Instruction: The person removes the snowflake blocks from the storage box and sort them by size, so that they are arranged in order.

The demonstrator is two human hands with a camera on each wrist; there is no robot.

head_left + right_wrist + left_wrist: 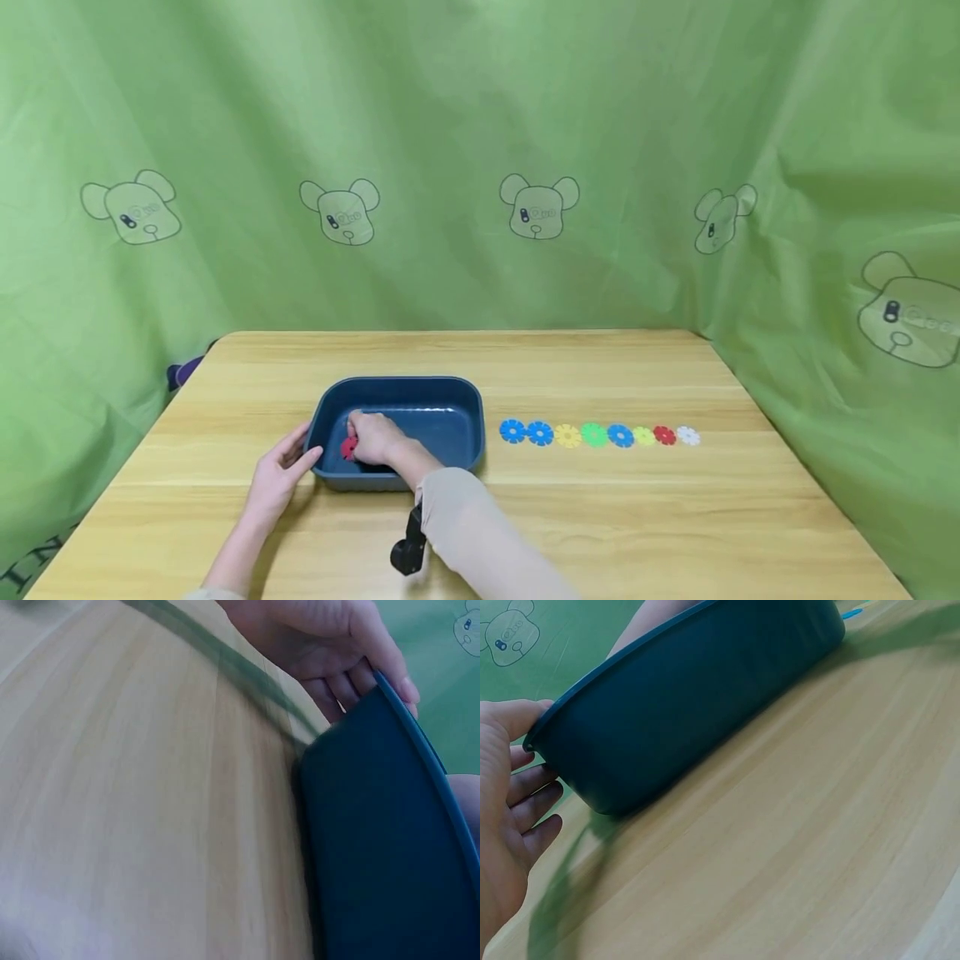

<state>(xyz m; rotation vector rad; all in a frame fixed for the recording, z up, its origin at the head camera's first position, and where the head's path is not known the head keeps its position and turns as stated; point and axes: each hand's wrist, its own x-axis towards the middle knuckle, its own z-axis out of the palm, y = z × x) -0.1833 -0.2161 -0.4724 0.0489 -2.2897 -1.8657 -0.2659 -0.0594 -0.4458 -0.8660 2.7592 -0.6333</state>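
A dark blue rectangular basin [408, 384] stands on the table. At its near left corner my left hand [273, 481] holds the rim, thumb over the edge and the other fingers [536, 806] along the outer wall. My right hand [377, 438] reaches down inside the basin. Its bent fingers pinch a red flower-shaped plastic disc [348, 448], partly covered by the hand. The basin wall [382, 825] hides the right fingertips in both wrist views.
Right of the basin, several flower-shaped discs lie in a row, from a blue one [513, 431] to a white one [687, 436]. The wooden table [637, 517] meets green curtains [450, 283] at the back and sides. A black wrist camera [408, 546] hangs below the right sleeve.
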